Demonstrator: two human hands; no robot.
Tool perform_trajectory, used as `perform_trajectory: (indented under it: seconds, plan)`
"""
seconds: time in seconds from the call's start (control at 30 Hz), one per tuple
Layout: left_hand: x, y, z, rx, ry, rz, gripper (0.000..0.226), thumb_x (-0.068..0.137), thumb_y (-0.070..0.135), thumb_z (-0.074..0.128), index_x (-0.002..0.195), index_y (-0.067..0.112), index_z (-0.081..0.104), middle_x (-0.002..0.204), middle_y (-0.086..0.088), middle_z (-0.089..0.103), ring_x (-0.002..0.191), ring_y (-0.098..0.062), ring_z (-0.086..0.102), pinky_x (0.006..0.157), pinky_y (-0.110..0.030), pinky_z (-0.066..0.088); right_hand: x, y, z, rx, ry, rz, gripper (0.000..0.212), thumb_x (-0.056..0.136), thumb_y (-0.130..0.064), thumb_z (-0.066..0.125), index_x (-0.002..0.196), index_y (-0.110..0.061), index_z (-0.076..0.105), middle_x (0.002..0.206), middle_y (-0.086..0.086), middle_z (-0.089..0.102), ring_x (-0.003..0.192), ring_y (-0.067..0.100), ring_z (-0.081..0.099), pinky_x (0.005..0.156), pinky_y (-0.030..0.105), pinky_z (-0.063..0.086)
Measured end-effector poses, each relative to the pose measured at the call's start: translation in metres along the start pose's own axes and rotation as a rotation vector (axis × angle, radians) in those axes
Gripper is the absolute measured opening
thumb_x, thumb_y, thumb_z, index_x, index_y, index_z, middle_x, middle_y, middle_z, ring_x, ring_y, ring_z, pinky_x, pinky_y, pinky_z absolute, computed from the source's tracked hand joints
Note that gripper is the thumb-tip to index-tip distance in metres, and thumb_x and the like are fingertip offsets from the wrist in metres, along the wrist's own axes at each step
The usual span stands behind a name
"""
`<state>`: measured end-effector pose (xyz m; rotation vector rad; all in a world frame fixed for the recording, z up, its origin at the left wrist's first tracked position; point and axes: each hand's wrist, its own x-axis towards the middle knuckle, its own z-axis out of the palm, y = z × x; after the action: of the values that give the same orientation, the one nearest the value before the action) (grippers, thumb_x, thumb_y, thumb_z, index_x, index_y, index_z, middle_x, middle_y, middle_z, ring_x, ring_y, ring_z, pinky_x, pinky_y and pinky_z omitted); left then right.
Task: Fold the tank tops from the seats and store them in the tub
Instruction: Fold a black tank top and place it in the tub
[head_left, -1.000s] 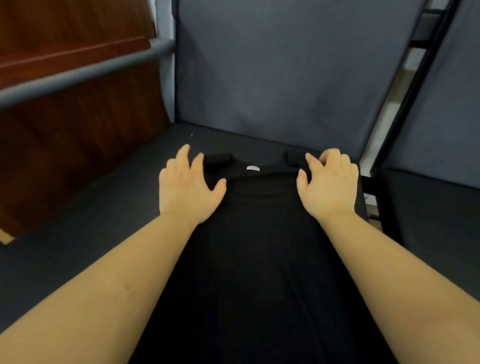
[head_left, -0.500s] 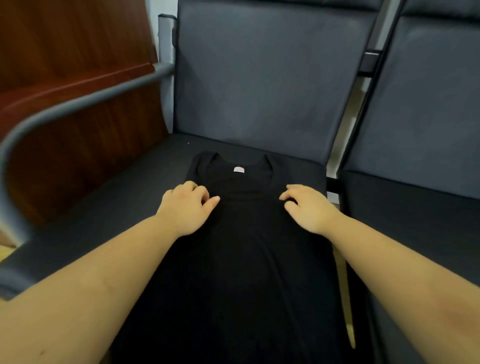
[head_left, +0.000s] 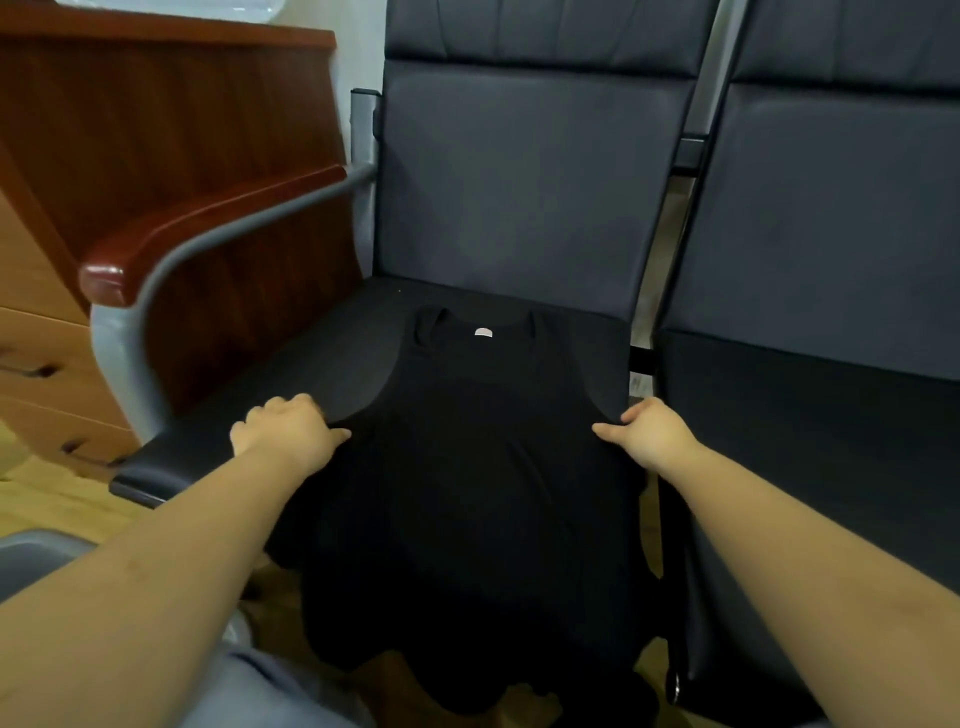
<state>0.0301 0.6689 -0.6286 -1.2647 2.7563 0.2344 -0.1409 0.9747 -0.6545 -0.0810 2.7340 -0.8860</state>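
Both hands are gripping the black tank top (head_left: 483, 467) at its sides, just below the armholes. Left hand (head_left: 285, 434), at centre left of the frame, is lying knuckles up with its fingers curled over the garment's left edge, the thumb pointing toward the middle and pinching the fabric. Right hand (head_left: 649, 431), at centre right, is mirroring it: fingers are curling over the right edge, the thumb is reaching inward across the cloth. Both forearms are running in from the lower corners of the frame and converging toward the middle, so the two hands are sitting level with each other, with the width of the garment between them.

The tank top is lying flat on the dark grey seat (head_left: 322, 364) in the centre of the frame. Its long axis is running from the top of the frame to the bottom: the neckline and straps are pointing up, toward the seat back (head_left: 519, 182), and a small pale label (head_left: 483, 332) is showing inside the collar. The hem end is hanging over the front edge of the seat in the lower middle, falling in loose folds toward the wooden floor.

A second dark seat (head_left: 831, 415) is standing just beside the first, at the right. A grey metal armrest (head_left: 171, 260) with a reddish wooden top is curving along the left side, and a wooden cabinet (head_left: 130, 130) is filling the upper left.
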Motion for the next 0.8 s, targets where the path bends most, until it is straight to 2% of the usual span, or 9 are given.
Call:
perform_trajectory:
  seconds: [0.1, 0.23, 0.4, 0.53, 0.7, 0.8]
  plan:
    - [0.008, -0.012, -0.003, -0.059, -0.048, -0.105, 0.065, 0.080, 0.067, 0.061, 0.124, 0.018, 0.057, 0.126, -0.011, 0.056, 0.120, -0.035, 0.049, 0.099, -0.042, 0.036, 0.007, 0.000, 0.004, -0.030, -0.045, 0.062, 0.063, 0.082, -0.051, 0.068, 0.115, 0.002, 0.059, 0.109, 0.012, 0.064, 0.096, 0.028, 0.061, 0.076, 0.033, 0.049]
    - [0.017, -0.013, -0.002, -0.101, -0.111, -0.086, 0.057, 0.080, 0.066, 0.062, 0.106, 0.016, 0.064, 0.117, -0.009, 0.061, 0.113, -0.033, 0.054, 0.098, -0.041, 0.036, 0.002, -0.006, 0.004, -0.171, -0.032, 0.072, 0.061, 0.085, -0.057, 0.061, 0.104, 0.001, 0.061, 0.079, 0.005, 0.057, 0.072, 0.021, 0.054, 0.052, 0.027, 0.036]
    - [0.016, -0.010, -0.001, -0.147, -0.040, 0.038, 0.041, 0.089, 0.048, 0.062, 0.112, 0.013, 0.061, 0.112, -0.010, 0.062, 0.106, -0.030, 0.057, 0.089, -0.040, 0.048, -0.012, -0.008, -0.001, -0.234, 0.026, 0.146, 0.064, 0.081, -0.067, 0.057, 0.090, -0.004, 0.060, 0.078, 0.006, 0.059, 0.068, 0.022, 0.056, 0.061, 0.031, 0.043]
    - [0.017, -0.022, -0.004, -0.182, -0.019, 0.040, 0.035, 0.094, 0.036, 0.059, 0.113, 0.006, 0.063, 0.112, -0.016, 0.062, 0.104, -0.033, 0.058, 0.082, -0.039, 0.046, -0.018, -0.007, -0.007, -0.275, 0.043, 0.106, 0.062, 0.082, -0.069, 0.053, 0.079, -0.007, 0.056, 0.078, 0.005, 0.058, 0.071, 0.022, 0.055, 0.063, 0.032, 0.042]
    - [0.015, -0.037, -0.006, -0.234, -0.038, 0.002, 0.028, 0.099, 0.007, 0.042, 0.120, 0.000, 0.060, 0.122, -0.020, 0.060, 0.111, -0.035, 0.056, 0.087, -0.036, 0.045, -0.014, -0.003, -0.023, -0.023, 0.088, 0.109, 0.069, 0.079, -0.069, 0.058, 0.089, -0.001, 0.059, 0.085, 0.009, 0.059, 0.077, 0.025, 0.057, 0.058, 0.031, 0.039]
    - [0.014, -0.032, -0.005, -0.319, -0.048, 0.019, 0.029, 0.097, 0.003, 0.040, 0.117, -0.002, 0.060, 0.120, -0.020, 0.060, 0.109, -0.034, 0.056, 0.082, -0.033, 0.042, -0.012, -0.006, -0.020, 0.261, 0.100, 0.112, 0.055, 0.085, -0.056, 0.061, 0.094, -0.002, 0.067, 0.092, 0.009, 0.064, 0.087, 0.026, 0.060, 0.076, 0.034, 0.047]
